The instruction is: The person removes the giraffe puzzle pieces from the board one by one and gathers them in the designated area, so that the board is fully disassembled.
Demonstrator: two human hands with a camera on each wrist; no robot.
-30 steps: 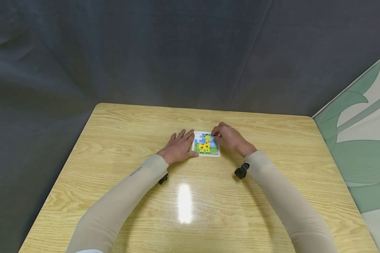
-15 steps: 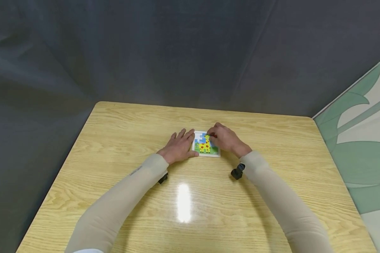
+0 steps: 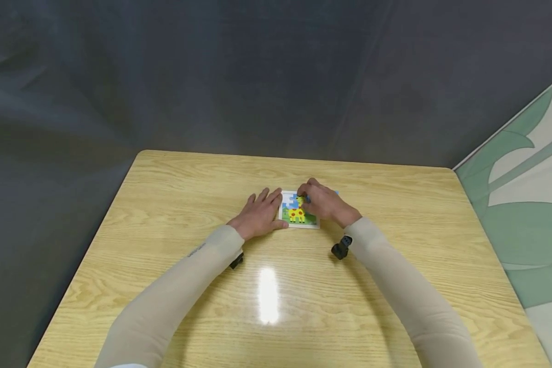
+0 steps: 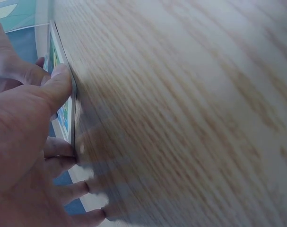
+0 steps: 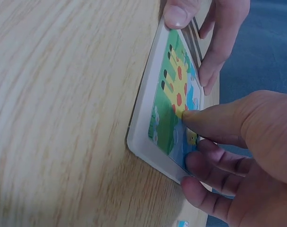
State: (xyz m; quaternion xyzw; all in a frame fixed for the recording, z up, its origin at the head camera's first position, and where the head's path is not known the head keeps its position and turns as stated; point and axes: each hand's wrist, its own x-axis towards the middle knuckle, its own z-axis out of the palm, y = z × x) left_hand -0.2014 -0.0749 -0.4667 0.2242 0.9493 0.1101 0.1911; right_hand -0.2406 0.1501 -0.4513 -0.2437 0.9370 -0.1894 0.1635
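Observation:
A giraffe jigsaw puzzle lies on the table in a shallow white frame. At its upper left a white gap shows among the blue pieces in the head view. My left hand rests spread along the left side, with the thumb on the near corner. My right hand reaches over the upper right. In the right wrist view its thumb touches the picture near the giraffe's neck. The bent fingers lie by the giraffe's head and the frame's edge; whether they pinch a piece cannot be told.
A small blue piece lies on the table beyond my right hand; part of it also shows in the right wrist view. Wood-grain tabletop surrounds the frame. A dark curtain hangs behind, and a green-and-white panel stands right.
My right hand has shifted left along the puzzle's top, from the upper right corner to the giraffe's head. The blue piece beyond it has come into view. My left hand stays put.

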